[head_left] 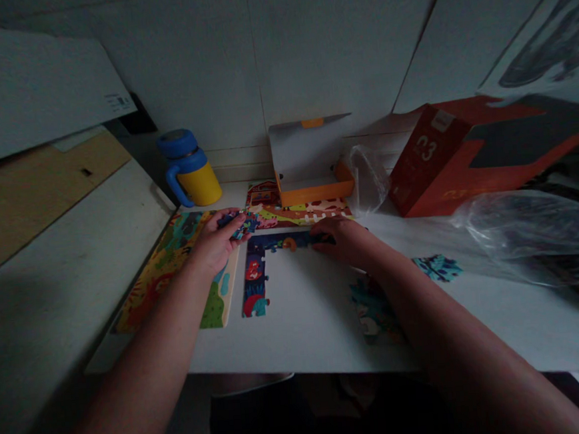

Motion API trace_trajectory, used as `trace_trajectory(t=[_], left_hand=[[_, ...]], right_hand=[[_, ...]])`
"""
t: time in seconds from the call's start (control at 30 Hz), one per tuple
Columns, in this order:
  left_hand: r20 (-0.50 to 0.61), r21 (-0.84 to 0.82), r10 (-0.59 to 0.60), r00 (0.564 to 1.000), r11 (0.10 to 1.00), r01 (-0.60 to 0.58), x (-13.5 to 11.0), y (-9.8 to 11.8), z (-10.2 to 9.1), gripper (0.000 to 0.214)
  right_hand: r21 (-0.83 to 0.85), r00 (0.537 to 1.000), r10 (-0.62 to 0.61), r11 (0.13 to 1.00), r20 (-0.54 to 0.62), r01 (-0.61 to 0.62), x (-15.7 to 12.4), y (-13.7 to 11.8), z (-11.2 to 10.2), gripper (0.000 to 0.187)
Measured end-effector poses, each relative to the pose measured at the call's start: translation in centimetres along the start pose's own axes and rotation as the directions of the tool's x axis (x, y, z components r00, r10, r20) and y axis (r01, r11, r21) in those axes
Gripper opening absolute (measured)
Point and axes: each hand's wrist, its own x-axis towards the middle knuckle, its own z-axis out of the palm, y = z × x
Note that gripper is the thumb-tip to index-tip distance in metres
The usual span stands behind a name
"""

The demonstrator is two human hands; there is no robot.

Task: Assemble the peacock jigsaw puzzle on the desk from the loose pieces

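Note:
My left hand [214,246] is closed around several small jigsaw puzzle pieces [240,226], over the right edge of a colourful picture board. On the white table, joined dark-blue jigsaw pieces form an L-shaped border [256,283], with one arm along the top and one down the left. At the right end of the top row, my right hand [344,241] has its fingers closed on a dark puzzle piece [323,239], partly hidden by them. Beneath my right forearm lies a group of blue-green puzzle pieces [372,311], and farther right another small cluster [438,267].
The picture board [214,311] lies at left, and a farm-scene puzzle [294,214] behind the border. At the back are a blue-and-yellow mug [201,184], an open orange-edged box [312,193], an orange-red box [426,166] and clear plastic bags [516,232].

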Motion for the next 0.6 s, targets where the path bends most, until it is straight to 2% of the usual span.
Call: trace_trajectory(t=[0.13,0.47,0.6], left_hand=[[-0.002,0.002,0.002,1.000,1.000,-0.002,0.0,0.0,0.1,0.040],[-0.007,0.021,-0.009,1.000,1.000,0.009,-0.2,0.1,0.2,0.045],[0.005,0.045,-0.009,1.000,0.999,0.009,-0.4,0.2,0.5,0.049]], right_hand=[[0.003,0.999,-0.043,0.999,-0.008,0.043,0.0,0.0,0.0,0.024],[-0.041,1.000,-0.024,0.999,-0.008,0.023,0.2,-0.3,0.2,0.021],[0.010,0.997,-0.027,1.000,-0.076,0.028,0.0,-1.4,-0.3,0.022]])
